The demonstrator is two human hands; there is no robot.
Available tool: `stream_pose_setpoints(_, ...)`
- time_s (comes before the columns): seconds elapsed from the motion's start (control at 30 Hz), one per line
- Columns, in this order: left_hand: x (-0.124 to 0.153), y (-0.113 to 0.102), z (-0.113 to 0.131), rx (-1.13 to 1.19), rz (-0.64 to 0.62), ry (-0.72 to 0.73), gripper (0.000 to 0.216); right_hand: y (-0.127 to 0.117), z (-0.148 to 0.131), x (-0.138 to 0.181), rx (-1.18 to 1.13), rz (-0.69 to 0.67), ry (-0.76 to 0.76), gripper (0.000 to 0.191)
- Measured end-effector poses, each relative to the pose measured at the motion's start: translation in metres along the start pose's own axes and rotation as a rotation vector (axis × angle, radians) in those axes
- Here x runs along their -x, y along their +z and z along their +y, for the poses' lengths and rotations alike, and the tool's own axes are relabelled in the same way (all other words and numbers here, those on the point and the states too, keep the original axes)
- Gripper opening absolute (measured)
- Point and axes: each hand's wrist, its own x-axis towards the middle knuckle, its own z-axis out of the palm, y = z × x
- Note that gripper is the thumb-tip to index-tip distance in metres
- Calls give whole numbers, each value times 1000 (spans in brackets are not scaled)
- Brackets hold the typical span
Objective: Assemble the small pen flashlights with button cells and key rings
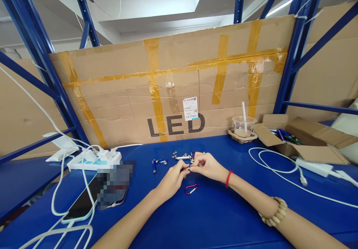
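Observation:
Above the middle of the blue tabletop, my left hand (175, 174) and my right hand (208, 166) meet at the fingertips. Both pinch a small silvery metal piece (188, 168); fingers cover most of it, so its kind cannot be made out. Just beyond lies a slim silver tube (183, 157), with several small round button cells (175, 154) near it. A second red clip is partly hidden behind my right hand. Nearer to me, below the hands, rests a red carabiner (191, 189). Left of them is a small blue cylinder (154, 166) beside a blue clip (162, 161).
At left, a white power strip (95, 163) with cables stands near a phone (84, 202). A plastic cup (244, 125) with a straw, an open cardboard box (304, 135) and a white cable (275, 170) lie right. A cardboard sheet (125, 103) walls off the back.

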Motion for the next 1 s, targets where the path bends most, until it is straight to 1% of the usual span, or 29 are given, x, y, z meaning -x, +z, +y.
stream_pose_setpoints(0.07,-1,1,-2,-15,40,18,9,1,-1,-1,-83,-7,39,32)
stream_pose_setpoints(0.17,-1,2,-6,-80,75,51,9,2,-3,-1,-141,-32,104,31)
stream_pose_setpoints(0.33,-1,0,-5,-158,111,86,12,3,-6,-1,-173,0,189,31)
stream_pose_setpoints(0.43,-2,-2,-1,-189,114,124,20,3,-7,-2,-178,29,216,33)
stream_pose_setpoints(0.57,-3,-3,0,-215,115,148,24,3,-4,-4,-168,7,221,33)
stream_pose_setpoints(0.7,-3,-3,-2,-260,108,127,22,3,2,-3,-58,31,193,33)
stream_pose_setpoints(0.83,-3,-5,-1,-295,30,94,23,5,5,-2,117,68,94,31)
stream_pose_setpoints(0.9,-2,-6,0,-315,2,86,23,5,5,-1,193,69,78,30)
stream_pose_setpoints(1.0,-3,-7,0,-364,-2,77,23,4,-1,1,336,72,61,30)
